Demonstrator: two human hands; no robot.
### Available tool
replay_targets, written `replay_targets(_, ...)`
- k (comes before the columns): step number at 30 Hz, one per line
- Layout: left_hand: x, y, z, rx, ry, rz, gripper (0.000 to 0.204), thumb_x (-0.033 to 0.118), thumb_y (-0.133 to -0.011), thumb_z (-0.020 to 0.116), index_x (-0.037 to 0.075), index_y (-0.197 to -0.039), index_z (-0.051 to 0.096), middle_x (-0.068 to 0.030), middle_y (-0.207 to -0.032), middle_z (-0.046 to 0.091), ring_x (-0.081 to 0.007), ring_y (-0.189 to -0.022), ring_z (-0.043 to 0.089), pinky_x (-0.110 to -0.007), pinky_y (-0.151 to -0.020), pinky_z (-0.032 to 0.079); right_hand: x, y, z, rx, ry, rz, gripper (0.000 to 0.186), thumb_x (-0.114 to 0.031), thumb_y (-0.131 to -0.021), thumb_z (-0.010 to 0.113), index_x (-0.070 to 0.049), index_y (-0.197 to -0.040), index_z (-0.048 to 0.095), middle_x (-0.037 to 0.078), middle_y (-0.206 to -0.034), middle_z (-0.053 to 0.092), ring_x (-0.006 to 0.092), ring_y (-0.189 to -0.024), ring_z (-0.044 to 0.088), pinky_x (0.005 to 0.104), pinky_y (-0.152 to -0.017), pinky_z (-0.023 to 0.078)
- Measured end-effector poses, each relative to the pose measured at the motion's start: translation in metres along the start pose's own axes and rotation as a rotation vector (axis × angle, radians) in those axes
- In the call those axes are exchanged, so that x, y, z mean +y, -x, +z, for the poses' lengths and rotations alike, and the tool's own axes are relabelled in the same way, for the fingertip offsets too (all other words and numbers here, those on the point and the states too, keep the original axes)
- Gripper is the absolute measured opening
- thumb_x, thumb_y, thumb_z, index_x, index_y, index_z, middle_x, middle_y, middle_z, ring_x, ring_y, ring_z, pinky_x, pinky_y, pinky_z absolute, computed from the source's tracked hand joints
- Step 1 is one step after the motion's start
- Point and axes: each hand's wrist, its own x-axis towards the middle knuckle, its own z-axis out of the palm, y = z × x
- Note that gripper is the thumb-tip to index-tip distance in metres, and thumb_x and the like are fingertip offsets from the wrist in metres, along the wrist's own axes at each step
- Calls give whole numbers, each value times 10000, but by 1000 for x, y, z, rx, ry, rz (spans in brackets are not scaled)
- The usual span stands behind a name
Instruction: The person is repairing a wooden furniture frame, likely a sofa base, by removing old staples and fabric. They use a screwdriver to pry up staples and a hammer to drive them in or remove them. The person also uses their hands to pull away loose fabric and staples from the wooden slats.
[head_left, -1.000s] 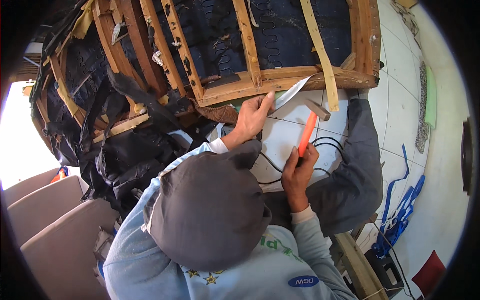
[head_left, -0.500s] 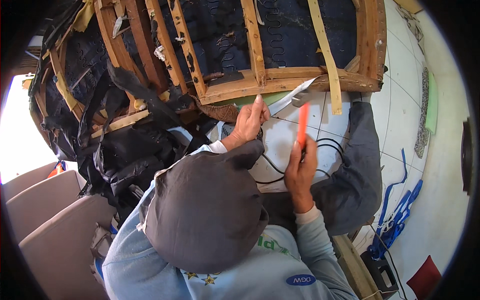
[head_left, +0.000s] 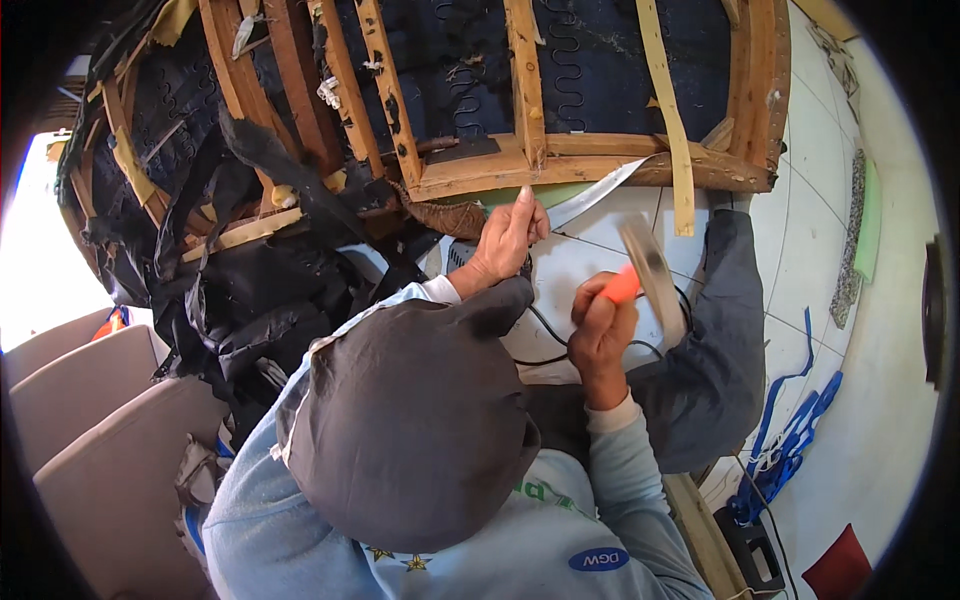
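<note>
My right hand [head_left: 603, 325] is wrapped round the orange handle of a hammer [head_left: 622, 285], whose head is smeared by motion. The hammer is apart from the wooden furniture frame [head_left: 470, 182]. My left hand [head_left: 505, 238] is at the frame's near rail, thumb pointing up to its edge and fingers curled. What those fingers hold, if anything, is hidden. A pale strip [head_left: 600, 196] runs from beside my left hand to the rail's underside. Below the rail, some light green material [head_left: 560, 197] shows.
Torn black cloth [head_left: 270, 310] hangs at the left, near beige panels [head_left: 120, 440]. A loose wooden slat [head_left: 670, 110] lies across the frame. Black cable [head_left: 540, 320] curves over white tiles. Blue straps [head_left: 790, 450] lie right. Dark grey cloth [head_left: 410, 420] fills the near middle.
The hammer has swung from upright near the rail to lower and farther right, its head now blurred. My left hand stays at the rail. The whole view has shifted slightly.
</note>
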Motion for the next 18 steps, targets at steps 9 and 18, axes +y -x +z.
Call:
replay_targets(9,-4,0,-2,5,45,7,812,566,-1188,219,18,-761,638,-8,-677,521,-122,-651,433,-304,-639,389,62,-6,10,18,328,148,251,-246,-1100,533,-18,-1107,638,220,-812,704,476,-739,701,537,-649,537)
replay_targets(18,-12,-5,-2,6,239,36,940,719,-1123,92,36,-745,615,15,-631,453,-113,-605,353,-297,-601,303,38,-23,20,4,320,85,252,-265,-1085,596,-23,-1073,664,223,-756,708,455,-674,704,518,-616,530)
